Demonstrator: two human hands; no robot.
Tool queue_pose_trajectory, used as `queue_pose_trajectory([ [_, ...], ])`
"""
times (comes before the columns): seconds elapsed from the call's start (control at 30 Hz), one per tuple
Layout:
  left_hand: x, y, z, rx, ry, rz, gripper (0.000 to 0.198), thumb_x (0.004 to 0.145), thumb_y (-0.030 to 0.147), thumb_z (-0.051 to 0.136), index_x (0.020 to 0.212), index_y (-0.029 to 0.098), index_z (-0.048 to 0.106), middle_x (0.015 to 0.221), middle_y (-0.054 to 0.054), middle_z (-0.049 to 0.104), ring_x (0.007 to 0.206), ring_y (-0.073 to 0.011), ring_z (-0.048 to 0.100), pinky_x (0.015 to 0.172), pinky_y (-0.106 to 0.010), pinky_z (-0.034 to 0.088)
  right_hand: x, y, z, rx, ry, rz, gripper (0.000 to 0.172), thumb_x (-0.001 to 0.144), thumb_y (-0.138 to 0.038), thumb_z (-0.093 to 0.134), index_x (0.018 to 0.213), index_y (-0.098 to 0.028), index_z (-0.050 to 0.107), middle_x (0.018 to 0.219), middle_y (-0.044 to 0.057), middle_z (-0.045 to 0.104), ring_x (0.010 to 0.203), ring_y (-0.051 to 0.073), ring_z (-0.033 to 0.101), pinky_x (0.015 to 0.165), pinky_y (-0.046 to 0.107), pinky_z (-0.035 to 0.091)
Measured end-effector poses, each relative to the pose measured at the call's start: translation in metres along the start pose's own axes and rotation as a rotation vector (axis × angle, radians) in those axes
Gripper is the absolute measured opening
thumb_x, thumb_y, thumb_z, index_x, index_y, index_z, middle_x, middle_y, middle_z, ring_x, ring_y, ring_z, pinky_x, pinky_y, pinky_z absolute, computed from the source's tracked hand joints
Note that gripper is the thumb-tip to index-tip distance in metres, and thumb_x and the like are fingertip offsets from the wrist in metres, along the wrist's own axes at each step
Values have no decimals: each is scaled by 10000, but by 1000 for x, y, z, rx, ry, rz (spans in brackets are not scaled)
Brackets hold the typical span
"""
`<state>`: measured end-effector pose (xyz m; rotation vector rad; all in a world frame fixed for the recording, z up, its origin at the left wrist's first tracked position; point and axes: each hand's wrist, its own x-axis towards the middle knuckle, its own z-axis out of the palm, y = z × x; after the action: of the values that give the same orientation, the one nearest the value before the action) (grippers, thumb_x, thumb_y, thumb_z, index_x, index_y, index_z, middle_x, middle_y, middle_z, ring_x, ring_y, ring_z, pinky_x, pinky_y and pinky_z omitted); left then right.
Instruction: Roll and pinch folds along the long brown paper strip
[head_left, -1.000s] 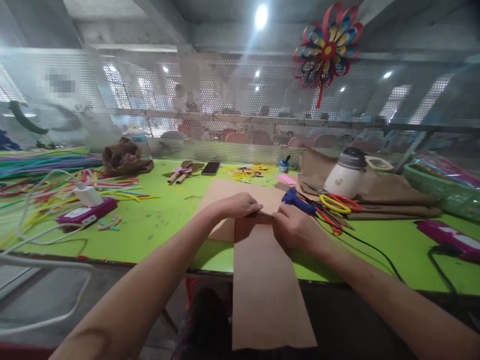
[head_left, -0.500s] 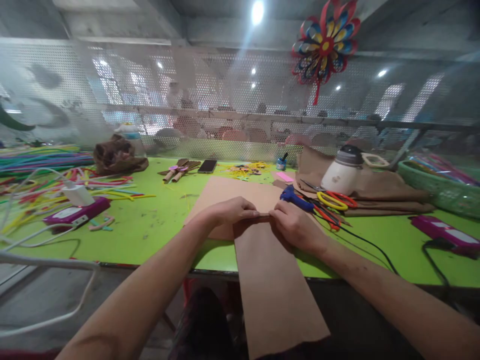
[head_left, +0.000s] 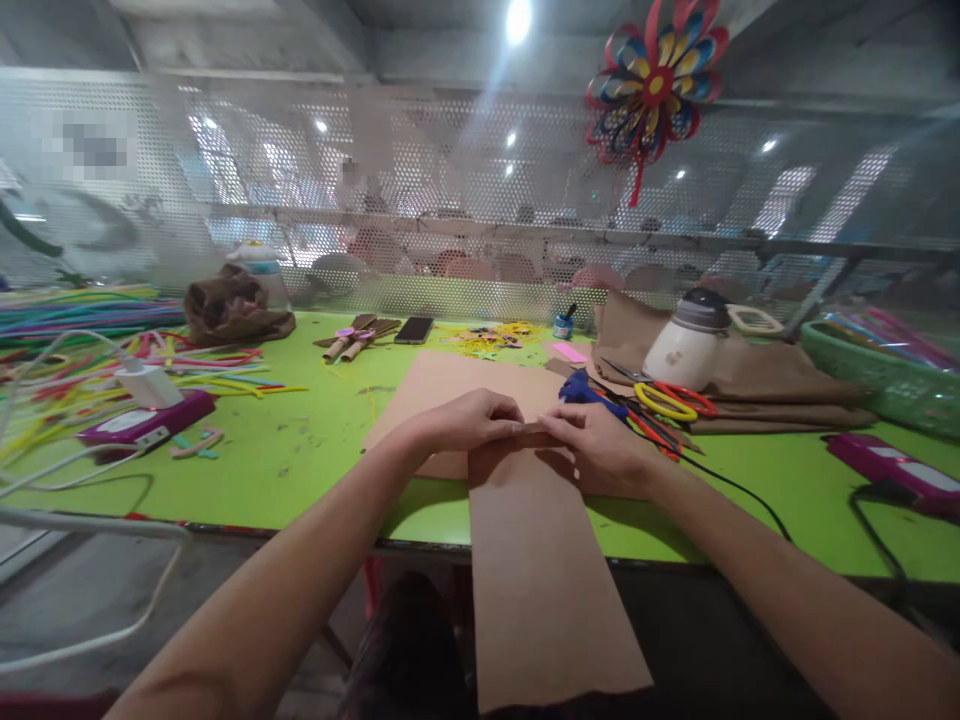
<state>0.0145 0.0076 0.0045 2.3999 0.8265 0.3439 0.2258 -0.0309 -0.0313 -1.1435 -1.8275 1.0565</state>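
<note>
A long strip of brown kraft paper (head_left: 551, 580) hangs over the table's front edge toward me, its far end folded or rolled into a narrow band. My left hand (head_left: 476, 418) pinches the left part of that band between thumb and fingers. On its right end, my right hand (head_left: 596, 435) also pinches, with the lower fingers loosely bent. Under both hands lies a wider sheet of brown paper (head_left: 431, 385) flat on the table. Just beyond my right hand rests a blue glue gun (head_left: 589, 392) with a black cord.
Scissors with yellow handles (head_left: 666, 402) and a white bottle (head_left: 686, 345) stand right, by folded brown paper (head_left: 780, 375). A phone (head_left: 414, 330) and rolled paper pieces (head_left: 356, 340) lie at the back. Purple power strips (head_left: 146, 425) sit at both sides. Colored pipe cleaners (head_left: 82, 318) fill the left.
My right hand's fingers have loosened and spread a little at the band. The paper strip's hanging end has shifted slightly left. My left hand stays nearly in place.
</note>
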Motion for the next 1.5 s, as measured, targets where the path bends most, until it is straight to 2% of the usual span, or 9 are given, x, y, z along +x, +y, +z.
queue_pose_trajectory([
  [0.1, -1, 4, 1, 22, 16, 22, 277, 832, 352, 484, 922, 140, 637, 849, -37, 654, 733, -133, 544, 645, -219, 385, 0, 0, -1, 144, -45, 101, 297, 749, -473, 619, 776, -177, 615, 512, -32, 497, 452, 101, 418, 465, 255, 331],
  [0.3, -2, 8, 1, 10, 22, 11, 272, 814, 327, 514, 960, 140, 647, 860, -52, 678, 740, -143, 576, 645, -220, 395, -4, -3, 4, 401, 25, 157, 283, 649, -413, 733, 708, -164, 612, 508, -61, 432, 457, 72, 360, 464, 239, 276],
  [0.43, -2, 7, 3, 18, 21, -9, 260, 794, 300, 533, 948, 137, 665, 841, -46, 689, 724, -145, 583, 627, -218, 393, -3, -4, 5, 441, 56, 183, 273, 605, -379, 765, 661, -159, 613, 542, -42, 474, 472, 83, 413, 484, 251, 316],
  [0.57, -1, 5, 6, 1, 44, -26, 234, 780, 292, 549, 900, 135, 676, 808, -40, 690, 693, -138, 581, 603, -216, 388, -3, -3, 6, 515, 45, 196, 276, 598, -368, 768, 695, -158, 617, 577, -21, 526, 509, 102, 461, 513, 262, 357],
  [0.87, 0, 4, 6, -40, 109, -89, 228, 744, 313, 599, 811, 121, 703, 732, -38, 679, 666, -136, 557, 595, -221, 380, 1, 4, 3, 385, 70, 89, 264, 630, -365, 750, 748, -139, 682, 614, 6, 574, 554, 107, 469, 549, 271, 359],
  [1.1, 1, 11, 7, -52, 166, -85, 196, 739, 269, 592, 800, 116, 699, 724, -40, 682, 665, -136, 565, 590, -211, 384, -1, 1, 5, 479, 135, 108, 256, 592, -336, 781, 738, -142, 701, 617, 26, 625, 567, 134, 529, 571, 291, 410],
  [1.27, 0, 15, 9, -49, 215, -88, 197, 743, 268, 581, 788, 117, 700, 714, -37, 682, 661, -135, 567, 576, -205, 378, 1, 1, 6, 613, 80, 97, 265, 621, -313, 772, 823, -159, 696, 792, 64, 689, 707, 168, 609, 656, 292, 443],
  [1.43, -1, 16, 10, -37, 230, -90, 223, 765, 289, 557, 759, 120, 702, 685, -33, 673, 626, -126, 556, 535, -203, 354, 2, -1, 4, 530, 145, 97, 241, 613, -360, 763, 690, -141, 699, 679, 46, 668, 618, 133, 568, 607, 269, 412],
  [1.5, -1, 15, 9, -39, 221, -74, 212, 760, 277, 564, 766, 117, 703, 693, -33, 673, 634, -125, 552, 549, -204, 359, 2, -2, 4, 477, 172, 89, 238, 623, -370, 750, 693, -146, 708, 668, 37, 662, 602, 126, 552, 594, 270, 399],
])
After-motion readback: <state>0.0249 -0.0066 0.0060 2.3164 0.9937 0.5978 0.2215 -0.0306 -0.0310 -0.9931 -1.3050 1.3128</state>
